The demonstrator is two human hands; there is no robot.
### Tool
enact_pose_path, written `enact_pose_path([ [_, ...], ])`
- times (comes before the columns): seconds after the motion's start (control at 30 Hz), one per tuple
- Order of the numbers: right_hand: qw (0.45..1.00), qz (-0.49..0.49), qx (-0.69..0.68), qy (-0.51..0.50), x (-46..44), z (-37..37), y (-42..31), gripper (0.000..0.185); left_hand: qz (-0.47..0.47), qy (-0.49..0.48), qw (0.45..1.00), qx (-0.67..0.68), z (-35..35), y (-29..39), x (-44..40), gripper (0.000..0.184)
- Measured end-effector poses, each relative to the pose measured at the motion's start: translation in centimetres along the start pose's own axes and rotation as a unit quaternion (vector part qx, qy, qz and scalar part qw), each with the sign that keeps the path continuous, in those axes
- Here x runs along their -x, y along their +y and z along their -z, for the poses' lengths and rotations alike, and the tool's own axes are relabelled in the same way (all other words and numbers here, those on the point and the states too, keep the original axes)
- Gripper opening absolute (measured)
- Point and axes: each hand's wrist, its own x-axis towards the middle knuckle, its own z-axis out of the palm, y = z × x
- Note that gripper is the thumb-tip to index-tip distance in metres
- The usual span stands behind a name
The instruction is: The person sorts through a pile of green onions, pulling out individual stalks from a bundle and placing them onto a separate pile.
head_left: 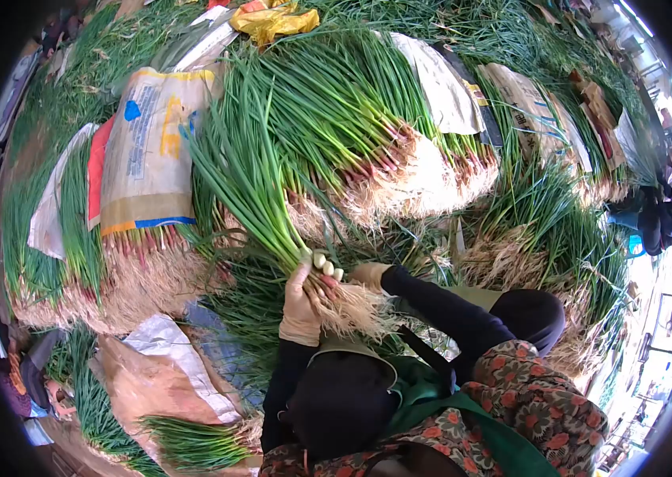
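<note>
My left hand [298, 306], in a pale glove, is closed around a bunch of spring onions [271, 203] just above the bulbs. Their long green leaves fan up and left, while the tangled pale roots [356, 308] hang to the right. Several clean white bulbs [326, 265] stick out by my thumb, beside reddish ones that still have skin. Close to the right of these bulbs is my right hand [367, 275], also in a pale glove. Its fingers are largely hidden, so their grip does not show.
Beyond my hands lies a big heap of spring onions [344, 119], roots toward me. Printed sacks [149, 151] cover piles at left and others at upper right. More onions [534, 230] lie at right. A small bunch [197, 441] rests by a brown sheet [145, 381]. People [666, 211] are at the right edge.
</note>
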Motion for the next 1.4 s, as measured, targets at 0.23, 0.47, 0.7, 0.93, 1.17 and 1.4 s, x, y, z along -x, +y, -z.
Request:
enact_pose_path([
  [0.23, 0.903, -0.038, -0.125, 0.41, 1.4, 8.2, 0.4, 0.036, 0.045, 0.056, 0.995, -0.068, 1.8, 0.3, -0.9, 0.023],
  [0.47, 0.954, -0.091, 0.105, 0.265, 2.2, 11.1, -2.6, 0.033, 0.0, 0.076, 0.997, -0.01, 0.2, 0.1, -0.5, 0.024],
  [0.7, 0.989, 0.004, 0.004, 0.147, 5.1, 5.0, -0.2, 0.036, 0.026, 0.133, 0.988, -0.078, 1.3, -0.9, -1.6, 0.02],
  [0.93, 0.902, -0.038, -0.199, 0.38, -0.4, 8.8, 0.2, 0.028, 0.017, 0.1, 0.991, -0.082, 1.2, -0.3, -0.5, 0.021],
  [1.17, 0.938, -0.135, -0.05, 0.316, -7.1, 9.9, -2.4, 0.044, 0.083, 0.139, 0.978, -0.134, 2.7, 0.2, -0.7, 0.032],
  [1.4, 0.918, 0.144, -0.333, 0.157, 0.7, 9.2, -1.7, 0.022, 0.051, 0.164, 0.967, -0.187, 2.1, 0.1, -1.2, 0.03],
])
